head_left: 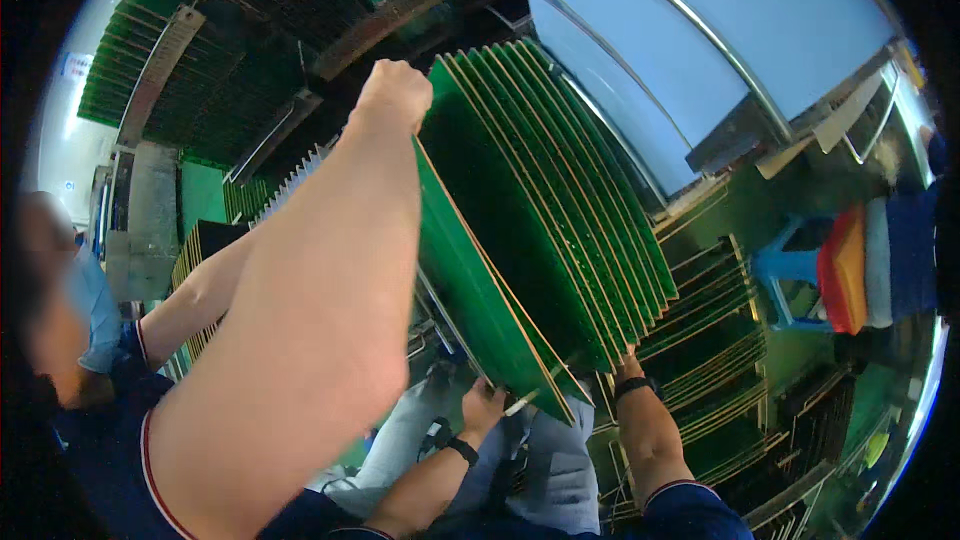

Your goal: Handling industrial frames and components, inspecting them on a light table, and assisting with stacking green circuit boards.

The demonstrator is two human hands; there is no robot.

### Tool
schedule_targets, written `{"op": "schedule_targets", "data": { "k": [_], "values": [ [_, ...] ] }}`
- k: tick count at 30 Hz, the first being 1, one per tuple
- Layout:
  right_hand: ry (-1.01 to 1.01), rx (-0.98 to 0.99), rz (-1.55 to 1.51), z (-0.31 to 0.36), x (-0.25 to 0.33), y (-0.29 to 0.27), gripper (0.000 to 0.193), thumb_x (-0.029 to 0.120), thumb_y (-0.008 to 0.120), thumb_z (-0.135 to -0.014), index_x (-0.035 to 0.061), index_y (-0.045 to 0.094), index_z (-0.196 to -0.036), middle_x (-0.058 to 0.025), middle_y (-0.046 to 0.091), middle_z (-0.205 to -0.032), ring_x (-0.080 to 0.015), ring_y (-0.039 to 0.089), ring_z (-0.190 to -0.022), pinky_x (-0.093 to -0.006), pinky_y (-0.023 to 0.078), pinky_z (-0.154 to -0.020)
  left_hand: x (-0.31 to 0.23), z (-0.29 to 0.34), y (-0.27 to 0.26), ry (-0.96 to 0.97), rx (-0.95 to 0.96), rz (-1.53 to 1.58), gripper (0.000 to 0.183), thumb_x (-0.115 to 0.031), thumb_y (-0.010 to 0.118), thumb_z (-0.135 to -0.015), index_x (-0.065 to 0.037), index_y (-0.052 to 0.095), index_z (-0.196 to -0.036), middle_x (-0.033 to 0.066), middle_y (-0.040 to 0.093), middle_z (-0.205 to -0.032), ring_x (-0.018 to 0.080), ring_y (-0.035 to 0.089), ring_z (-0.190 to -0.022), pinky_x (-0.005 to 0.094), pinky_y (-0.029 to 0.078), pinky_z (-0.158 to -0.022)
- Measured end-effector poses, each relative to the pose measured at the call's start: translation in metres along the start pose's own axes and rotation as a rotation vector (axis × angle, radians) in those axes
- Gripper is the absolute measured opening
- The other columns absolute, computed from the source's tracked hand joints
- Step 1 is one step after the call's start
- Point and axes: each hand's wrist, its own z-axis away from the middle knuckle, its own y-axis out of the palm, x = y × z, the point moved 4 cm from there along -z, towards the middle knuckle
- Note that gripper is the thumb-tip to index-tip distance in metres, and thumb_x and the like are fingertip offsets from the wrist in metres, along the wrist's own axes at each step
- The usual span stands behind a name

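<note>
Several large green circuit board panels point(575, 210) with tan edges stand fanned out in front of me. Two of them lean apart at the left, the nearest panel point(475, 290) tilted, with its lower corner toward me. My left hand point(483, 406), with a black band at the wrist, is closed at the lower edge of the nearest panel, beside a short pale stick-like piece point(521, 403). My right hand point(630, 368), also with a dark wristband, holds the lower corners of the fanned panels; its fingers are partly hidden. A co-worker's fist point(393, 95) grips at the panels' upper left corner.
The co-worker's bare arm point(310, 340) crosses close at the left. Racks of green panels point(160, 70) stand at the upper left, and more panels point(700, 390) at the right. Pale blue metal covers point(720, 20) rise at the upper right. A blue stool point(790, 270) stands far right.
</note>
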Motion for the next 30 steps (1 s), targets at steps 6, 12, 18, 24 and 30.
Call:
{"op": "schedule_targets", "data": {
  "k": [6,12,18,24,30],
  "values": [
    [-0.019,-0.040,0.011,0.002,0.016,-0.011,0.031,0.027,0.058,-0.089,0.0024,0.058,-0.108,-0.0060,0.063,-0.090,-0.0185,0.061,-0.071,-0.0320,0.050,-0.057,0.000,0.023,0.010,-0.002,-0.006,0.062,0.044,-0.024,0.066,-0.086,-0.001,0.050,-0.120,0.0186,0.062,-0.090,0.0301,0.062,-0.077,0.0407,0.050,-0.066],
    [-0.025,-0.042,0.018,0.001,0.023,-0.006,0.031,0.027,0.058,-0.089,0.0024,0.058,-0.109,-0.0060,0.063,-0.090,-0.0184,0.061,-0.072,-0.0317,0.050,-0.058,-0.001,0.048,0.014,-0.001,-0.012,0.100,0.041,-0.024,0.066,-0.085,-0.001,0.052,-0.115,0.0175,0.062,-0.085,0.0291,0.062,-0.073,0.0402,0.050,-0.063],
    [-0.034,-0.031,0.004,-0.002,0.022,-0.007,0.032,0.027,0.057,-0.090,0.0024,0.058,-0.110,-0.0060,0.063,-0.091,-0.0183,0.061,-0.072,-0.0313,0.049,-0.059,0.000,0.065,0.016,0.004,-0.026,0.123,0.037,-0.025,0.067,-0.085,-0.002,0.054,-0.110,0.0163,0.061,-0.081,0.0281,0.061,-0.069,0.0398,0.049,-0.060],
    [-0.055,-0.024,-0.004,0.003,0.023,-0.005,0.032,0.027,0.057,-0.090,0.0024,0.057,-0.111,-0.0060,0.063,-0.092,-0.0182,0.061,-0.073,-0.0310,0.049,-0.060,-0.001,0.086,0.013,0.002,-0.020,0.122,0.033,-0.025,0.068,-0.084,-0.003,0.055,-0.105,0.0152,0.061,-0.076,0.0270,0.061,-0.065,0.0394,0.049,-0.057],
    [-0.084,-0.034,0.016,0.029,0.041,-0.008,0.033,0.028,0.056,-0.090,0.0024,0.057,-0.111,-0.0060,0.063,-0.092,-0.0181,0.061,-0.074,-0.0307,0.049,-0.060,-0.004,0.111,0.012,0.020,0.002,0.130,0.030,-0.026,0.068,-0.084,-0.003,0.057,-0.101,0.0140,0.061,-0.071,0.0260,0.061,-0.061,0.0389,0.049,-0.053]
  ]
}}
